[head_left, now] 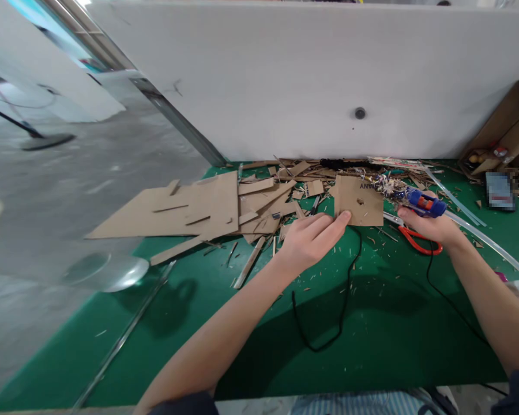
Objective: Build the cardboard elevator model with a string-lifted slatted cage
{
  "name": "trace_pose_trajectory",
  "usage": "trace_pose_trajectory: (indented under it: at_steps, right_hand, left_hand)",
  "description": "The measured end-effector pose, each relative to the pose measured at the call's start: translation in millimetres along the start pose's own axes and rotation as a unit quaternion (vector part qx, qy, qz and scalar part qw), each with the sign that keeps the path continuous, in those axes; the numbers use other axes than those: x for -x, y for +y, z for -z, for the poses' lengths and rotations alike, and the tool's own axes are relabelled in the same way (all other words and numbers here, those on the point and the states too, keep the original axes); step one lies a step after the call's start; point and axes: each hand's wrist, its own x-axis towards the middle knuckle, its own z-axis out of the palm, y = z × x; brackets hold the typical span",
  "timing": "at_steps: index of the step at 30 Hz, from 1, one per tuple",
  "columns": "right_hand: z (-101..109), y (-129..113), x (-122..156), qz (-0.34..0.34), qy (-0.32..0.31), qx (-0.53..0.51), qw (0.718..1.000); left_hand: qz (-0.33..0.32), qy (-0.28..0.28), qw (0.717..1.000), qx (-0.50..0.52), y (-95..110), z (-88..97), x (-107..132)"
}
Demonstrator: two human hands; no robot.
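My left hand [311, 236] lies on the green table, its fingers pressed together on the lower left corner of a square cardboard piece [360, 202] with printed letters at its top edge. My right hand [428, 222] is wrapped round a blue glue gun [421, 203] with an orange trigger. The gun's nozzle points left at the cardboard's upper right edge. A black cord [341, 305] runs from the gun area over the table towards me.
Large cut cardboard sheets [177, 210] and several scraps [268, 202] litter the green table [242, 323]. Red-handled scissors [415, 239] lie under my right hand. Clear tubes [480, 233] run right. An open cardboard box [506, 138] stands at the far right. A white wall panel [311, 80] closes the back.
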Motion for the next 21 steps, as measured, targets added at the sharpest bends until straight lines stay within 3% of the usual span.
trace_pose_trajectory:
  at_steps: [21]
  right_hand:
    - [-2.1,2.9,0.1,0.007,0.032,0.038,0.999]
  left_hand:
    - [0.009,0.014,1.0,0.01,-2.2,-1.4,0.2]
